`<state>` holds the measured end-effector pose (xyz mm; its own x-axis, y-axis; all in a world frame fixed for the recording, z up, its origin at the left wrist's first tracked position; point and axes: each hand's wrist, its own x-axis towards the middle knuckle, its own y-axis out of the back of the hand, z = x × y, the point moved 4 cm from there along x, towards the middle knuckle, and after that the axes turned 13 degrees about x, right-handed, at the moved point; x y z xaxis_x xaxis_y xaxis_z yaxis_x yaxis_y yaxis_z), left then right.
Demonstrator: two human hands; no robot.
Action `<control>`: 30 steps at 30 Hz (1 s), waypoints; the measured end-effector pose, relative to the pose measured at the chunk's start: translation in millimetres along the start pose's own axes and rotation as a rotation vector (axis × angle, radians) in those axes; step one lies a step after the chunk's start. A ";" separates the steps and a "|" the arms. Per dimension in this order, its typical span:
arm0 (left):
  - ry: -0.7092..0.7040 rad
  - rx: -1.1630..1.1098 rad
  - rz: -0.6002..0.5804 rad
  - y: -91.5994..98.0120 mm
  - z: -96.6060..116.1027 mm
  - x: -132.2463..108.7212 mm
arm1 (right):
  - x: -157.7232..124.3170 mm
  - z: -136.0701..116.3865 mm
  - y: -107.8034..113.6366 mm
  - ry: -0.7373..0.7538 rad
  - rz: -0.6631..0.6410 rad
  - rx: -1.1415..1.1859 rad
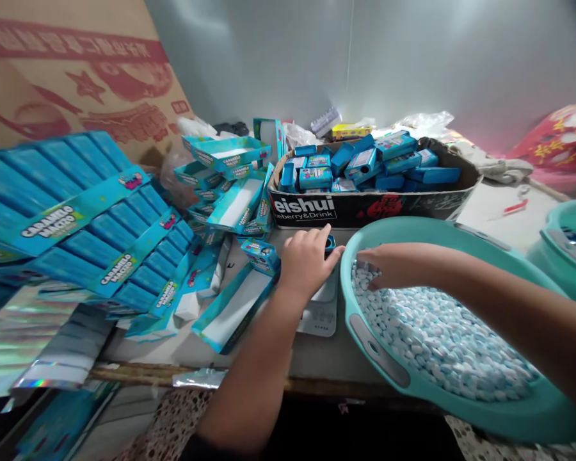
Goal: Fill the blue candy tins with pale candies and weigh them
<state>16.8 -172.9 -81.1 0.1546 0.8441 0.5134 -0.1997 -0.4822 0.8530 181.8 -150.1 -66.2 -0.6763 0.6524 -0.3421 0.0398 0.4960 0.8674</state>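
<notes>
My left hand (307, 259) is over a white scale (319, 317), its thumb and fingers around a small blue box (331, 242) that is mostly hidden behind them. Inside a large turquoise basin (403, 225), my right hand (372, 266) reaches down at the left wall among white and pale blue candies (441, 333). Its fingertips are partly hidden, so their grip is unclear. Just left of my left hand stands another small blue box (260, 255), beside an open blue tray (235, 307) with a white inside.
Behind the scale, a black carton (317, 214) holds many small blue boxes. Stacked display trays full of blue boxes (86, 211) lean at the left; empty trays (237, 202) pile up beside them. A second turquoise basin (566, 224) stands at the right. The table's front edge (317, 386) is close.
</notes>
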 end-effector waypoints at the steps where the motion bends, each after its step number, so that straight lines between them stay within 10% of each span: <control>1: 0.009 0.017 -0.016 -1.1 -0.9 0.3 | -0.3 0.5 0.2 0.004 0.010 0.003; 13: -0.199 0.077 0.028 91.6 -63.8 -22.7 | -7.8 1.3 0.2 0.104 0.100 -0.123; 20: -0.641 0.181 -0.162 68.3 -112.5 -24.1 | -3.6 2.9 -0.4 -0.006 -0.059 -0.036; 30: -0.724 0.225 -0.182 33.4 -132.5 -45.9 | -5.2 -0.9 3.7 -0.040 -0.091 -0.029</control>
<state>-125.2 -196.7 -88.6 0.7748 0.5885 0.2310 0.0782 -0.4519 0.8886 184.7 -152.2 -60.9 -0.6461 0.6283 -0.4334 -0.0420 0.5377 0.8421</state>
